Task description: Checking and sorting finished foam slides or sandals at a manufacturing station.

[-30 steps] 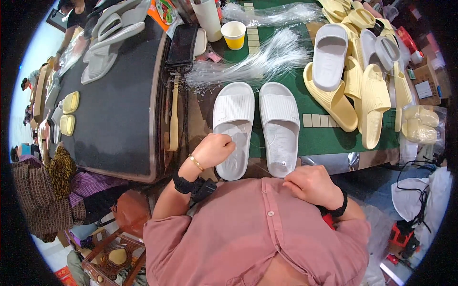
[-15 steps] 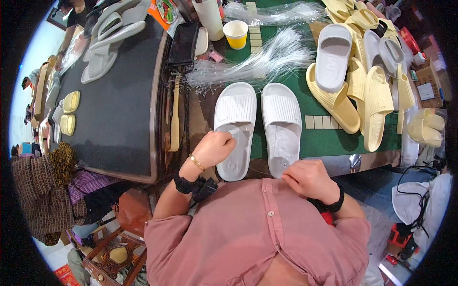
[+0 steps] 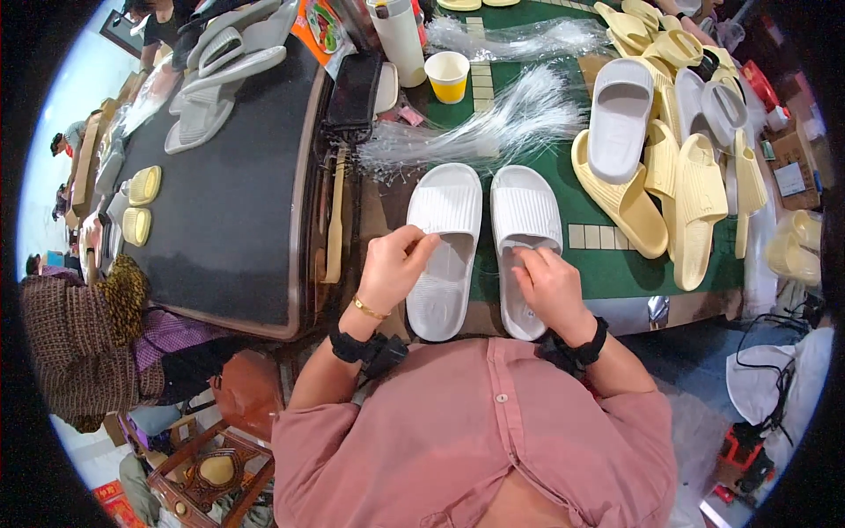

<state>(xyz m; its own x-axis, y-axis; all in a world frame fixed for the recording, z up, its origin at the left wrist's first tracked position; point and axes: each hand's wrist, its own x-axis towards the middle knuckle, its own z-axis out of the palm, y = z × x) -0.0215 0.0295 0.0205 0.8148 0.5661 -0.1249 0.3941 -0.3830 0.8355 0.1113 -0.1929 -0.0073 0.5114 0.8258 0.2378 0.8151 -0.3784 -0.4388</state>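
Note:
A pair of pale grey slippers lies side by side before me, toes pointing away. My left hand [image 3: 396,267] is closed in a pinch at the strap edge of the left slipper [image 3: 443,295], over its inner side. My right hand [image 3: 552,290] hovers over the footbed of the right slipper [image 3: 526,207], just below the strap, thumb and fingers drawn together. Whatever lies between the fingertips of either hand is too small or hidden to make out. Beyond the toes spreads a bundle of clear plastic strands [image 3: 502,119].
Cream and grey slippers [image 3: 700,211] are heaped on the right of the green table mat [image 3: 563,295]. A yellow-and-white paper cup [image 3: 448,77], a flask [image 3: 398,40] and a black phone [image 3: 354,92] stand or lie at the back. The dark table [image 3: 229,211] on the left bears more slippers.
My right hand has moved forward and left from the heel of the right slipper to over its footbed. My left hand has shifted slightly forward to the strap edge. The view has shifted slightly.

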